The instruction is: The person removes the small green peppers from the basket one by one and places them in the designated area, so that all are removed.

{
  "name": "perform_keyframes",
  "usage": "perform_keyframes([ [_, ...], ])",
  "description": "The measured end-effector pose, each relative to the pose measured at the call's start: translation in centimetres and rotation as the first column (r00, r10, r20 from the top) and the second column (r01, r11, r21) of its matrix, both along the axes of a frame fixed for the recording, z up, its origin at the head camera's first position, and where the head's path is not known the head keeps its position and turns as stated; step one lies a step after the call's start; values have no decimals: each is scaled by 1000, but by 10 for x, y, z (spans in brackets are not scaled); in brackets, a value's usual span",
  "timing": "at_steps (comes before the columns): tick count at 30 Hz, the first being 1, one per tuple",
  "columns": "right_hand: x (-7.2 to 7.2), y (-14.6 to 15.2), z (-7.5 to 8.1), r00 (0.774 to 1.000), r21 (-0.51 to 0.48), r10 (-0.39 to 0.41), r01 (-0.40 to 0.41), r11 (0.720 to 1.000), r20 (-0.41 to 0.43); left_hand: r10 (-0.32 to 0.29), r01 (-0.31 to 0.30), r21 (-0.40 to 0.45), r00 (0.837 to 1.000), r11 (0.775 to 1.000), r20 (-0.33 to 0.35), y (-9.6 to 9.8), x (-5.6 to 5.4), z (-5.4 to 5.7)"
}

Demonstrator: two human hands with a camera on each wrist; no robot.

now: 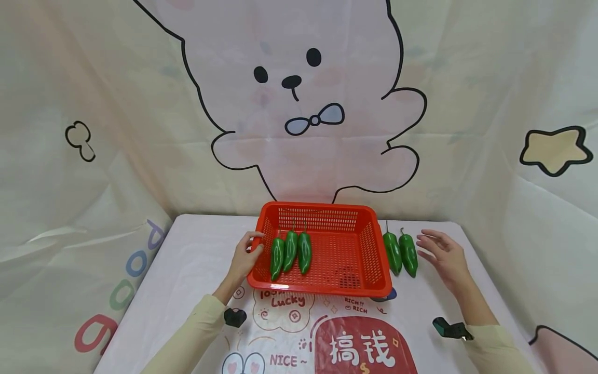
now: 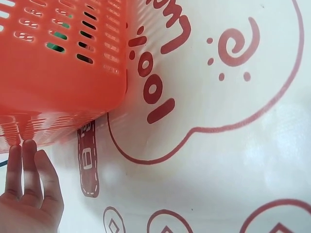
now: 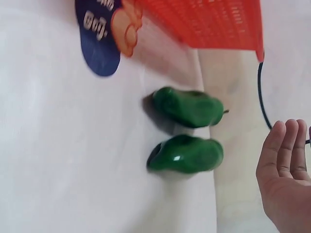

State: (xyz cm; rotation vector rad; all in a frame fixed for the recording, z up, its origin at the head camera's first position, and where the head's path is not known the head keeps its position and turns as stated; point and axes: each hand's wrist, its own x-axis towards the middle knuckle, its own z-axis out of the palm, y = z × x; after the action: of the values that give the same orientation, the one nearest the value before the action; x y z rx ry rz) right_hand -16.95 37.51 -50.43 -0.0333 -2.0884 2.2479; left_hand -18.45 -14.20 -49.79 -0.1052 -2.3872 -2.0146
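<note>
A red plastic basket point(image 1: 327, 290) stands on the white table, with three green peppers point(image 1: 290, 251) lying side by side in its left half. My left hand point(image 1: 243, 258) is at the basket's left rim. In the left wrist view its straight fingers point(image 2: 30, 170) reach up to the basket's outer wall point(image 2: 58, 90); the thumb is hidden there. To the right of the basket lie two more green peppers point(image 1: 400, 253), stems pointing away from me. My right hand point(image 1: 446, 257) hovers just right of them with fingers apart and nothing in it.
Behind the table hangs a cloth point(image 1: 327, 166) printed with a cartoon bear, and similar cloth flanks both sides. The white tabletop point(image 1: 210, 244) carries printed drawings and lettering. Dark wrist straps point(image 1: 452, 328) show at the sleeves.
</note>
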Motion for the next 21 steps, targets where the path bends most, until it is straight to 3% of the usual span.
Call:
perform_keyframes([
  [6,7,-16,15,999,-154,31,-32,987,-11,4,-4,-12,1000,1000,-5,1,1,2],
  [10,10,-27,26,998,-201,65,-69,977,-23,6,-6,-22,1000,1000,4,0,0,0],
  [17,12,-46,41,993,-261,104,-116,958,-59,31,-32,-23,999,999,-19,-3,-15,-32],
  [21,14,-58,44,994,-210,98,-108,972,-56,45,-46,-34,999,998,-30,-4,-18,-37],
])
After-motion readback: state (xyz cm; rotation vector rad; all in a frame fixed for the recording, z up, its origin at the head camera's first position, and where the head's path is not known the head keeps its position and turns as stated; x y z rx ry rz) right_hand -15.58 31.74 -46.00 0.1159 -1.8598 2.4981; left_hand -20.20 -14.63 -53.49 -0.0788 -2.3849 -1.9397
